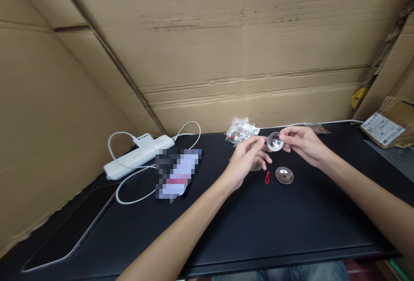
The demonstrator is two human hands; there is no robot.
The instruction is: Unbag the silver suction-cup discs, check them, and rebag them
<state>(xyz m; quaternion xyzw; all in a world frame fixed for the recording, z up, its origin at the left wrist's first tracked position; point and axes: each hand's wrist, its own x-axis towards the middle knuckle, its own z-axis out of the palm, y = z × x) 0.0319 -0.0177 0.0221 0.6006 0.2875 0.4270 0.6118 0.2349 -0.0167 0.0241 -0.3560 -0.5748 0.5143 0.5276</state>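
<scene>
Between both hands, above the black tabletop, is a small shiny metal cymbal (275,142), dished, with a hole at its centre. My right hand (302,143) pinches its right edge between thumb and fingers; a bit of red cord shows at those fingertips. At the cymbal's left rim, the thumb and index finger of my left hand (247,156) come together, the other fingers loosely curled. A second metal cymbal (284,175) lies on the table below. Beside it rests a looped red cord (267,177). Something pale, perhaps a bag, is partly hidden under my left hand.
Clear plastic bags (241,130) with red bits inside lie at the back, another bag (317,128) farther right. Left are a white power strip (139,158) with cables, a blurred-out phone (179,175) and a dark tablet-like panel (71,225). A labelled brown package (386,126) sits right. Cardboard walls surround the table.
</scene>
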